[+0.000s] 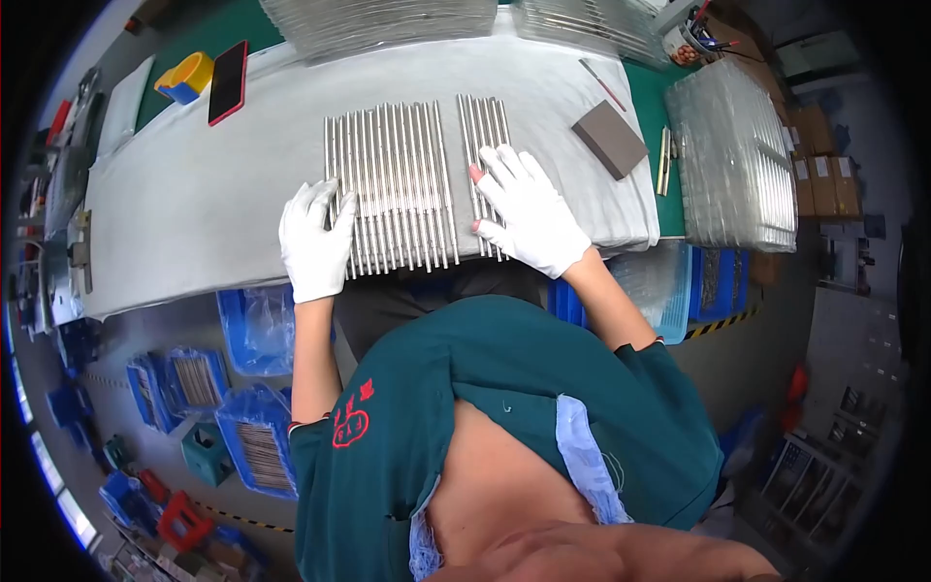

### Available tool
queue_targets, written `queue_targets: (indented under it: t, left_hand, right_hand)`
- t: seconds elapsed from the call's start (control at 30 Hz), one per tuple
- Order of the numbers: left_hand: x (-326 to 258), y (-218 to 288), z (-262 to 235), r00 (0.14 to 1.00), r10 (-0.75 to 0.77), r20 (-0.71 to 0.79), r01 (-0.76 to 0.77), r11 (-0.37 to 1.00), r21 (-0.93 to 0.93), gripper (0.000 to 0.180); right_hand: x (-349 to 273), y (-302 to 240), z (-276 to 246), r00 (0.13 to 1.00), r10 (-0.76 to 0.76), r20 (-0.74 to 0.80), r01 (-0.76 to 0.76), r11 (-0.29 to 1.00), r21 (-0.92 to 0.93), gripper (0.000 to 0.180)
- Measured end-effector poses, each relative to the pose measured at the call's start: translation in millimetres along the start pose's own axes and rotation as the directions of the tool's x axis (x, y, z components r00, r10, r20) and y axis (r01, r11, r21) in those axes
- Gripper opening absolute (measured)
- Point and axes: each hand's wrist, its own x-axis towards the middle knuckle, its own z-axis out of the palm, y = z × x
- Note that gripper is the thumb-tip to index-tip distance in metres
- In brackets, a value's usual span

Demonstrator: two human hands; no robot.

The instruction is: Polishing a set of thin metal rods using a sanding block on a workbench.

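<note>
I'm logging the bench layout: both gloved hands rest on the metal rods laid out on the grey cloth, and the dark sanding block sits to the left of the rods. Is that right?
Not quite. The dark sanding block lies to the right of the metal rods, not the left, as the head view shows. The rest holds: the left hand and right hand, both in white gloves, rest on the rods on the grey cloth.

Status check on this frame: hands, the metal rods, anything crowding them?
Left hand flat at the big rod row. Right hand flat on the small rod group. Grey block lies apart, right.
</note>
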Motion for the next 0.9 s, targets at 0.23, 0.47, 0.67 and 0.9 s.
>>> queue_targets:
  t: [0.23, 0.47, 0.67, 0.9]
  left_hand:
    - [1, -5, -3, 0.999, 0.046, -0.020, -0.047, 0.997, -0.063, 0.031]
    - [1, -4, -3, 0.991, 0.082, -0.101, -0.094, 0.989, -0.114, 0.036]
    - [-8, 1, 7, 0.988, 0.048, -0.147, -0.075, 0.980, -0.183, 0.037]
    - [-9, -1, 11, 0.989, 0.018, -0.146, -0.043, 0.985, -0.165, 0.037]
  right_hand:
    - [35, -26, 8, 0.985, -0.157, -0.078, 0.158, 0.987, 0.008, 0.060]
    - [32, -20, 26, 0.985, -0.171, -0.025, 0.168, 0.981, -0.099, 0.067]
    - [29, 2, 36, 0.978, -0.210, 0.017, 0.209, 0.962, -0.177, 0.065]
    - [40, 13, 26, 0.967, -0.253, 0.017, 0.253, 0.965, -0.070, 0.061]
